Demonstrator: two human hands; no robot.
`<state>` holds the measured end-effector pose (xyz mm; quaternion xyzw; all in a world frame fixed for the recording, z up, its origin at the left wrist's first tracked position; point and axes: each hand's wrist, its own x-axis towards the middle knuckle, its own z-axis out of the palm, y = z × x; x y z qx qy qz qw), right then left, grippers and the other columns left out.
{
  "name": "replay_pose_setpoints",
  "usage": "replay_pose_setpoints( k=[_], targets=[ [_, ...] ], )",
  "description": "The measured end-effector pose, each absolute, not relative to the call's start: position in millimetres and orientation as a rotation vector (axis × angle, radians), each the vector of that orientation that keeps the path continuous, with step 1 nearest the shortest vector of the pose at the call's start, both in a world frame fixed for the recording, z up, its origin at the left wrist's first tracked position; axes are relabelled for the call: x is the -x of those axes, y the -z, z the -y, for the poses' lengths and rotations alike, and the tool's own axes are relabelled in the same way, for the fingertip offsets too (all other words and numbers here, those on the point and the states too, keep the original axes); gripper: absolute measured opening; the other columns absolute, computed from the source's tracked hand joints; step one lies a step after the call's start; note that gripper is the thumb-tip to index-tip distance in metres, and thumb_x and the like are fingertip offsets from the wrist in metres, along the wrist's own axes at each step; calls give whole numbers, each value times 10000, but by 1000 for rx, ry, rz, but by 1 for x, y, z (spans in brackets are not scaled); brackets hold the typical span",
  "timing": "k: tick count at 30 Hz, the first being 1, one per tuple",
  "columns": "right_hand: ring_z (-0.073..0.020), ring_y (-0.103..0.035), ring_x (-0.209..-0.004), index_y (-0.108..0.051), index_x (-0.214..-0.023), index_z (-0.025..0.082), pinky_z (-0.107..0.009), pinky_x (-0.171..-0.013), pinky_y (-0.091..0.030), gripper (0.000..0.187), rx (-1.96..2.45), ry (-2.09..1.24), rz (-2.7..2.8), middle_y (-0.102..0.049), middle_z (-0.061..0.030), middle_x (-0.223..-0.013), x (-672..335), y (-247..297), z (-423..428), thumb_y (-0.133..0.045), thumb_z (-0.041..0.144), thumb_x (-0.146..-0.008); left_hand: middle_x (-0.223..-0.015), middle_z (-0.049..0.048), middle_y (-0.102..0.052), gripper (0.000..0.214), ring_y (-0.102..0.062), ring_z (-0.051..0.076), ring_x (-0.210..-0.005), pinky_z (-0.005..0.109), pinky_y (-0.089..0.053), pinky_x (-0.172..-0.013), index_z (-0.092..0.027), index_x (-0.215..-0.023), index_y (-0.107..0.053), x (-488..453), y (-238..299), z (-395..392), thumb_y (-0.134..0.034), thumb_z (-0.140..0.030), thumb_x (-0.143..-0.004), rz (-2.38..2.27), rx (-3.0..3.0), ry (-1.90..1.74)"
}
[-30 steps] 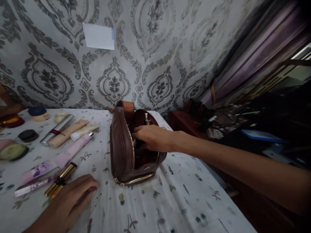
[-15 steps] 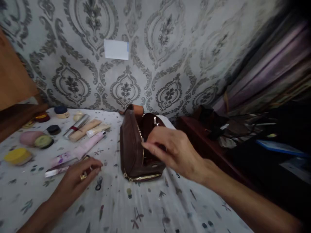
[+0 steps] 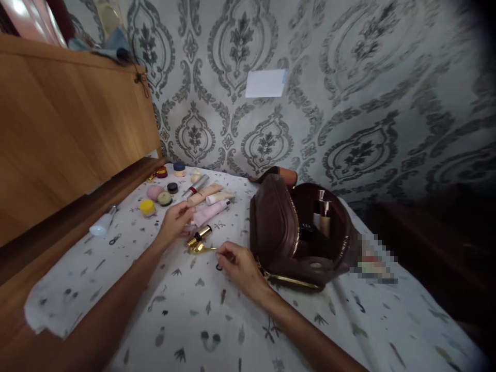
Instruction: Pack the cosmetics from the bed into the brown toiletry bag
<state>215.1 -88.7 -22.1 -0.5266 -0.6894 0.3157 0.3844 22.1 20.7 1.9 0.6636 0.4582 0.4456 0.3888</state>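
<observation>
Right now my right hand (image 3: 238,264) pinches the end of a thin gold stick (image 3: 198,249) lying on the cloth (image 3: 248,320), just beside the open brown pouch (image 3: 273,227). My left hand (image 3: 176,219) curls over the pink tube (image 3: 212,210); I can't tell if it grips.

The left hand (image 3: 176,219) is small and thin, with slim fingers, and the arm behind it is bare all the way back to the edge of the picture, getting wider the farther it is from the hand. The right hand (image 3: 240,266) looks much the same, with thin fingers and round knuckles, and the arm behind its wrist is bare too, long and slim. The picture is too dim and soft to show the nails or anything worn on the fingers.
</observation>
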Motion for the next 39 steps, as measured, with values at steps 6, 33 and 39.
replay_pose_setpoints(
  k=[6,33,39],
  targets=[
    [-141,-595,-691,-666,-942,197,-246,-664,-443,186,1506,-534,1785,-640,-29,-913,-197,44,77,-554,112,-821,-786,4,-669,191,-601,187,-734,272,-383,-620,-220,-877,-624,-29,-2,-5,-545,-392,-856,-1391,-2344,-580],
    [-170,-651,-822,-708,-966,228,-249,-737,-468,225,1537,-430,1902,-664,-33,-922,-193,45,86,-544,89,-898,-850,12,-689,303,-603,206,-778,290,-413,-694,-231,-1023,-671,-31,-6,-2,-485,-424,-883,-1220,-2336,-560],
    [-156,-653,-869,-700,-960,238,-239,-778,-475,197,1535,-425,1826,-676,-12,-944,-195,44,89,-576,103,-886,-948,55,-704,282,-626,262,-914,343,-451,-790,-233,-950,-684,-31,3,-5,-515,-434,-846,-1198,-2352,-523]
  ],
)
